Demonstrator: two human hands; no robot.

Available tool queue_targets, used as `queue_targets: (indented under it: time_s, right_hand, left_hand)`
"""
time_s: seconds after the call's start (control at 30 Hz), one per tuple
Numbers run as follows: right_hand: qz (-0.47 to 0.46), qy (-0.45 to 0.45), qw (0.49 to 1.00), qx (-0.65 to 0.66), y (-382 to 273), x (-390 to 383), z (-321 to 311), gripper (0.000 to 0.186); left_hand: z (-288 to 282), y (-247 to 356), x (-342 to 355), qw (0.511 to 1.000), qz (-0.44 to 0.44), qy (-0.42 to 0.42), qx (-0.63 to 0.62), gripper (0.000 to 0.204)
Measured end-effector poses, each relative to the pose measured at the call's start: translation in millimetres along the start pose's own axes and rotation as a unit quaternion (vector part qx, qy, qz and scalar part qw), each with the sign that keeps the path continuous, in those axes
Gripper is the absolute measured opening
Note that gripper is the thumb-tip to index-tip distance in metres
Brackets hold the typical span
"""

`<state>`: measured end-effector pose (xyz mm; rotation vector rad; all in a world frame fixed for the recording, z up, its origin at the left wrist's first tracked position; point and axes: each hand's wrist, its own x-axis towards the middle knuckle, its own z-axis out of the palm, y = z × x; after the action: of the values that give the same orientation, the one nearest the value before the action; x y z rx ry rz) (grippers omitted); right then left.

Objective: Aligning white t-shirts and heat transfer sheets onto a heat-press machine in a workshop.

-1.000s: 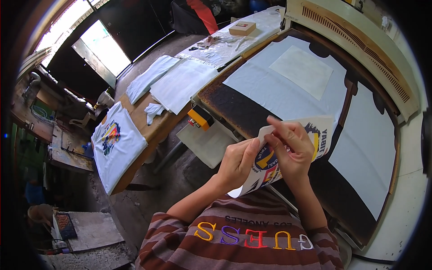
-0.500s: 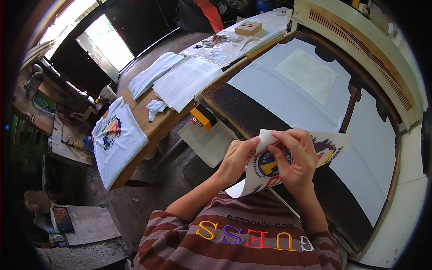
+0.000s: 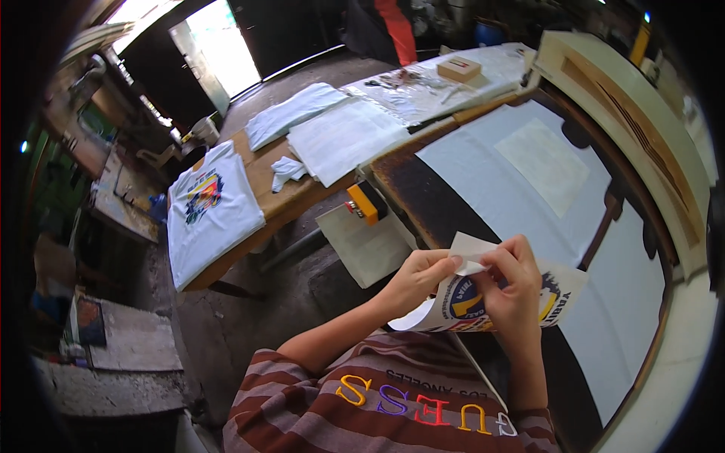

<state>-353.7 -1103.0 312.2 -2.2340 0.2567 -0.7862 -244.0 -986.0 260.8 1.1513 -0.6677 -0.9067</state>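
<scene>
In front of my chest I hold a white sheet of transfer paper (image 3: 560, 293) with a colourful print, its lower left edge curling up. My left hand (image 3: 414, 281) pinches the sheet's upper corner between thumb and fingers. The right hand (image 3: 515, 285) grips the same edge close beside it, where the paper is bent over. Beyond my hands lies the dark bed of a press (image 3: 453, 204), with white cut fabric (image 3: 483, 162) spread on it. An off-white rectangular sheet (image 3: 545, 167) rests on that fabric.
The press's cream housing (image 3: 604, 83) runs along the right. A yellow-and-black control box (image 3: 367, 202) sticks out at the bed's near left corner. On the wooden table (image 3: 272, 205) lie a printed white T-shirt (image 3: 215, 215), folded white fabric (image 3: 294, 113), a paper stack (image 3: 347, 140) and a cardboard box (image 3: 459, 69).
The view has shifted, so the tables sit further right and lower. Both hands keep hold of the sheet; its top corner now sticks up between them, and the edge is bent differently.
</scene>
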Motion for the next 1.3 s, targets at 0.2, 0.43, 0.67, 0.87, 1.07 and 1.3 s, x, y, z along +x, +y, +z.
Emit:
queue_targets:
  time_s: [0.2,0.43,0.67,0.87,1.07,1.3]
  right_hand:
    - [-0.141,0.108,0.983,-0.049,-18,50,-6,0.019]
    - [-0.027,0.180,0.978,0.102,7,88,6,0.013]
    - [-0.010,0.177,0.983,0.046,-15,85,-28,0.044]
    - [0.123,0.122,0.980,-0.100,-63,50,-89,0.031]
    - [0.309,0.205,0.838,-0.400,-86,79,-64,0.042]
    - [0.351,0.101,0.700,-0.614,-19,-53,-222,0.034]
  left_hand:
    - [-123,27,67,0.983,0.070,0.170,0.015,0.023]
    - [-400,6,139,0.723,0.063,0.530,0.438,0.023]
    - [-525,-34,180,0.640,-0.037,0.643,0.418,0.023]
    - [-554,-74,233,0.645,-0.069,0.657,0.386,0.028]
    - [-589,-96,233,0.649,-0.102,0.672,0.342,0.027]
    - [-603,-123,270,0.704,-0.062,0.572,0.416,0.031]
